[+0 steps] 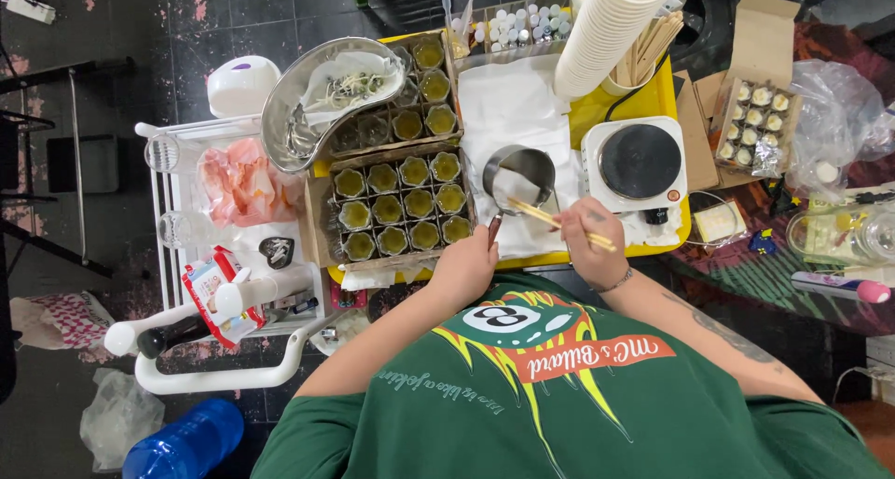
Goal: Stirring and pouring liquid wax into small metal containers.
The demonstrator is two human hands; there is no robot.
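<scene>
My left hand (464,266) grips the dark handle of a small steel pot (519,171) that stands on white paper on a yellow tray (664,99). My right hand (585,227) holds a thin wooden stick (545,214) whose tip reaches into the pot. Left of the pot sits a cardboard box (401,204) of small glass jars filled with yellowish wax. A second box of jars (424,92) lies behind it.
A white electric hot plate (636,162) stands right of the pot. A stack of paper cups (611,27) and wooden sticks (653,46) rise behind. A steel kidney dish (326,97), a white trolley (214,255), a box of small jars (755,120) and a blue bottle (182,442) surround the tray.
</scene>
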